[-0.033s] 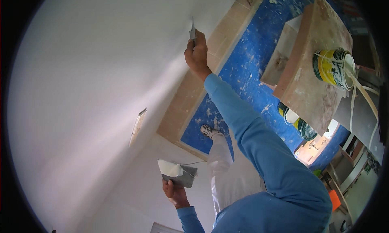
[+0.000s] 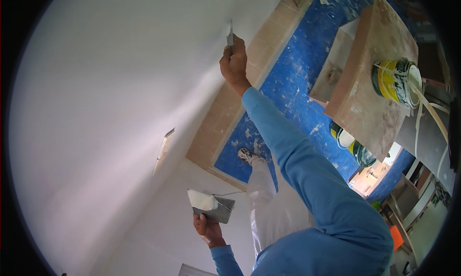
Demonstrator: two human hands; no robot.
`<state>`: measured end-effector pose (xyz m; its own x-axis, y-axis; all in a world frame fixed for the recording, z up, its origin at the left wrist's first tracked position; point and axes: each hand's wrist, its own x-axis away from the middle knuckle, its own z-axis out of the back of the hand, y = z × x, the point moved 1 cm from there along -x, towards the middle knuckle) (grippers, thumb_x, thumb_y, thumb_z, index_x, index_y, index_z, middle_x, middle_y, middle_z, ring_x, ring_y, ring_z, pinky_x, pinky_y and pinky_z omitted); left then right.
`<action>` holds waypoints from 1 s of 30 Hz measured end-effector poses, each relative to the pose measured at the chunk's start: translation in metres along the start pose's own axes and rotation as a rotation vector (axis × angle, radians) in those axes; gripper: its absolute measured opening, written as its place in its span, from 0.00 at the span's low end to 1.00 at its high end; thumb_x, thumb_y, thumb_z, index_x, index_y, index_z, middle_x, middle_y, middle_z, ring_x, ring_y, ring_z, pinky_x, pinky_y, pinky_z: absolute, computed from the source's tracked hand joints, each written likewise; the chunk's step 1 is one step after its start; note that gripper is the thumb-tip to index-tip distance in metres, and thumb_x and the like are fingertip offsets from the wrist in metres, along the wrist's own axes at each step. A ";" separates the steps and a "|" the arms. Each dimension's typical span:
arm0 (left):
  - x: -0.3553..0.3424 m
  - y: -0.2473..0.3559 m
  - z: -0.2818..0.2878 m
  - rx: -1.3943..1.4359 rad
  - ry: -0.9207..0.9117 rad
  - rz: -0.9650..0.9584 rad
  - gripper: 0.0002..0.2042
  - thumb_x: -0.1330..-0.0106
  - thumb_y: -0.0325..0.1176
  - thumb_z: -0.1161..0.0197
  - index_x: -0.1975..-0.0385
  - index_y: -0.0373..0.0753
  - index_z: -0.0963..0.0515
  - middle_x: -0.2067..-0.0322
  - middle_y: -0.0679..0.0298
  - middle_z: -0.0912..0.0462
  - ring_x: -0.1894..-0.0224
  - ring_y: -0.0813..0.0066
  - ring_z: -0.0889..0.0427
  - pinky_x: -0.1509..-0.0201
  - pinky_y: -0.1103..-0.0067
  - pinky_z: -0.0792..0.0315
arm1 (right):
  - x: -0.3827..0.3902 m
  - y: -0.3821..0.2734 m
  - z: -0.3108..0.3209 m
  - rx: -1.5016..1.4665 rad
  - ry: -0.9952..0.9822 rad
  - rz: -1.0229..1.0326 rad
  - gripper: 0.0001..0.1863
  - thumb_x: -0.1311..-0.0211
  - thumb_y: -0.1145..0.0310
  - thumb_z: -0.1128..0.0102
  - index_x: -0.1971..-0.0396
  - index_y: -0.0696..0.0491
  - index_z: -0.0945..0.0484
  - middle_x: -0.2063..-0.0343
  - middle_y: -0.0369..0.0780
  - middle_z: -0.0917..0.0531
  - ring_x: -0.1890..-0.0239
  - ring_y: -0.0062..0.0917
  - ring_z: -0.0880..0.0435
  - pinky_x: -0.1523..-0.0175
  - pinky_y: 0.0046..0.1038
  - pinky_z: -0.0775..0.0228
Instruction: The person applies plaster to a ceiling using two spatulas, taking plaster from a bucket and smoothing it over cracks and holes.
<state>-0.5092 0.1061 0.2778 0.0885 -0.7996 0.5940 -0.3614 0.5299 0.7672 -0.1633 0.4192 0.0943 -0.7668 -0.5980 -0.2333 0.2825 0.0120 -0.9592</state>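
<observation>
My right hand (image 2: pixel 234 62) is stretched far up and wrapped round a putty knife (image 2: pixel 230 36). The blade stands edge-on close to the white wall (image 2: pixel 115 84); I cannot tell whether it touches. Lower down, my left hand (image 2: pixel 208 229) grips a broad flat grey filling blade (image 2: pixel 221 212) from beneath. A thick heap of white filler (image 2: pixel 200 199) lies on that blade. Fingers of both hands partly hide the handles. A small rectangular opening (image 2: pixel 164 150) shows in the wall between the two hands.
Right of me, a stained board table (image 2: pixel 370 103) bears a yellow and green bucket (image 2: pixel 396 82) with a stick in it. More buckets (image 2: pixel 346 140) stand below. Paint-spattered blue sheeting (image 2: pixel 300 88) covers the floor, with a tan strip (image 2: pixel 218 110) along the wall. My shoe (image 2: pixel 245 155) rests on the sheeting.
</observation>
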 end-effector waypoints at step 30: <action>0.012 -0.012 -0.010 0.212 0.014 -0.069 0.24 0.36 0.29 0.42 0.39 0.32 0.31 0.43 0.54 0.23 0.39 0.58 0.27 0.32 0.62 0.36 | -0.071 0.039 0.034 -0.646 -0.404 -0.861 0.14 0.40 0.77 0.38 0.54 0.60 0.23 0.61 0.44 0.16 0.62 0.36 0.14 0.60 0.41 0.20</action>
<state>-0.4945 0.0932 0.2785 0.1323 -0.8273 0.5460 -0.5412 0.4012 0.7390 -0.0781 0.4353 0.0785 -0.2887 -0.8191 0.4957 -0.6833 -0.1863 -0.7059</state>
